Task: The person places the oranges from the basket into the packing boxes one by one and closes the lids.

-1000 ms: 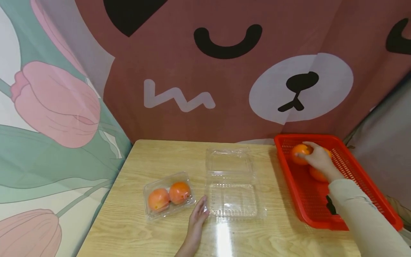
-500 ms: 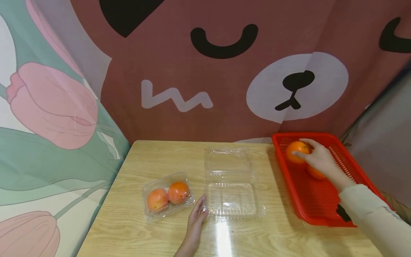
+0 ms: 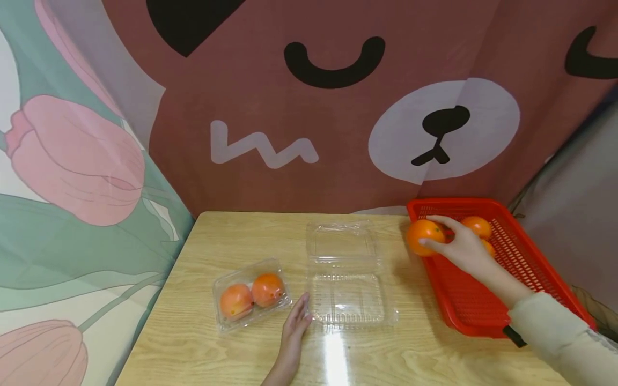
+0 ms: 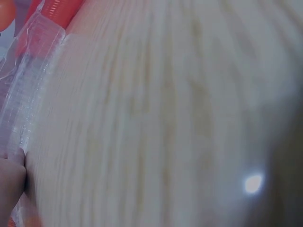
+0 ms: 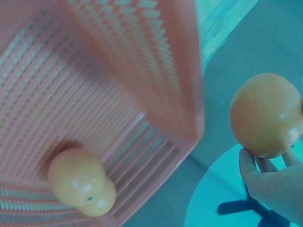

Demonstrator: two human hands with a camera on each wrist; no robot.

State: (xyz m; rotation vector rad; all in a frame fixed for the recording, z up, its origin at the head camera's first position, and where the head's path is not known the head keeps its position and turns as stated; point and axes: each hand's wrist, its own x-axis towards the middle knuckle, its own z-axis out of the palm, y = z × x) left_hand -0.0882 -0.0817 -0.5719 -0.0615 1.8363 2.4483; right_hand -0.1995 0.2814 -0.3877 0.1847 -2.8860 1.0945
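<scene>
An orange fruit [image 3: 425, 237] is gripped between the thumb and fingers of the right hand [image 3: 465, 251], over the left rim of the red basket [image 3: 446, 316]. In the right wrist view the held fruit [image 5: 266, 115] is beside the basket wall, with the right hand [image 5: 274, 184] on it. The left hand [image 3: 293, 335] touches the left edge of an open clear plastic box [image 3: 348, 300], its fingers nearly straight. At the left edge of the left wrist view, part of the left hand [image 4: 11, 182] meets the clear plastic [image 4: 28, 90].
Two more orange fruits [image 3: 477, 227] lie in the basket's far part. A clear box [image 3: 227, 324] holding two orange-red fruits [image 3: 236, 301] sits left of the left hand on the wooden table [image 3: 193, 343]. A printed cloth [image 3: 270, 187] hangs behind the table.
The right hand has lifted the fruit from the basket's inside and carried it left to the rim, uncovering the other fruits. The left hand stays by the open box.
</scene>
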